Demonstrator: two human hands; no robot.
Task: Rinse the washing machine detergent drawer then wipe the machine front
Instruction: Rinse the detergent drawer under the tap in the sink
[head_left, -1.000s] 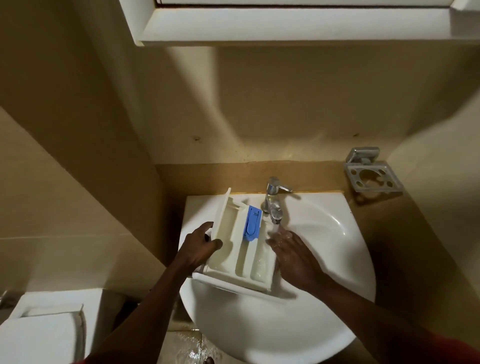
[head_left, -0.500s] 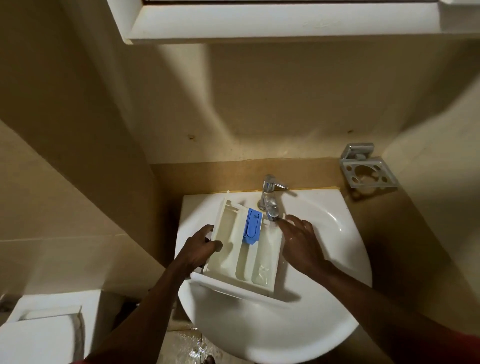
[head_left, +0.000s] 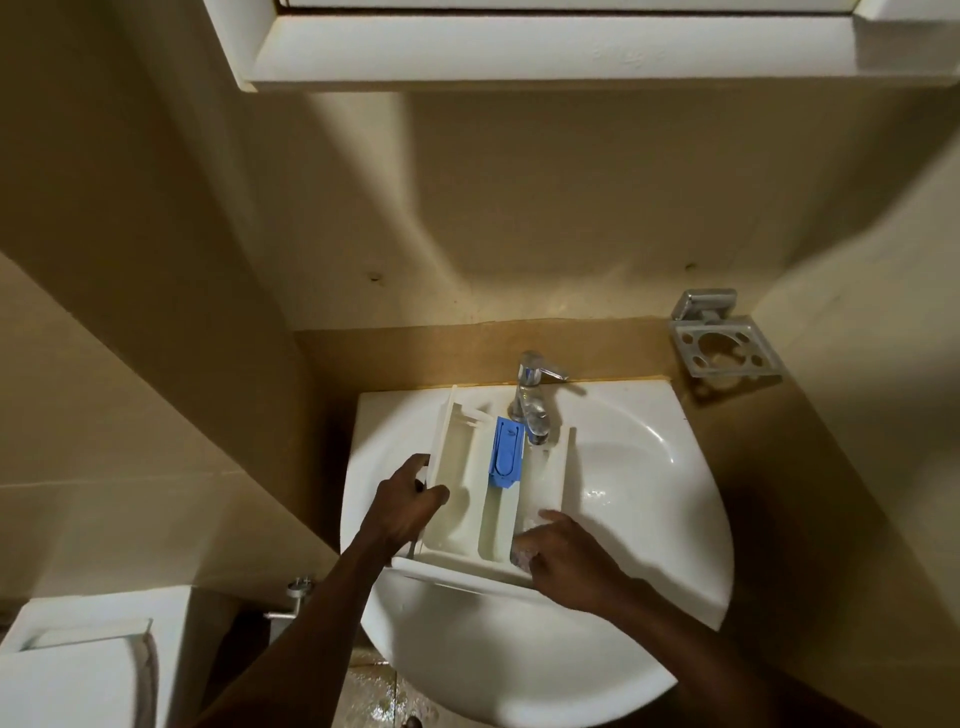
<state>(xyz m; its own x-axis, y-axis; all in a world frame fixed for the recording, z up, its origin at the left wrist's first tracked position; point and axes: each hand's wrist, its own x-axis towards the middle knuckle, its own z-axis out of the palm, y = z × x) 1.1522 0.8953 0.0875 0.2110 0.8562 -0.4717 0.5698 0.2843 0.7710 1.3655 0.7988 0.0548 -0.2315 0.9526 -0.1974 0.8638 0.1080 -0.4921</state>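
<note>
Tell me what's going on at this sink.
A person is rinsing a white detergent drawer over the sink. The left hand grips the drawer's left wall and holds it under the tap. The right hand has its fingers inside the right-hand compartment, near the front. A blue insert sits in the middle compartment.

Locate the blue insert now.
Head view, centre: the blue insert sits in the middle channel of the detergent drawer, at its far end, just left of the tap.
</note>
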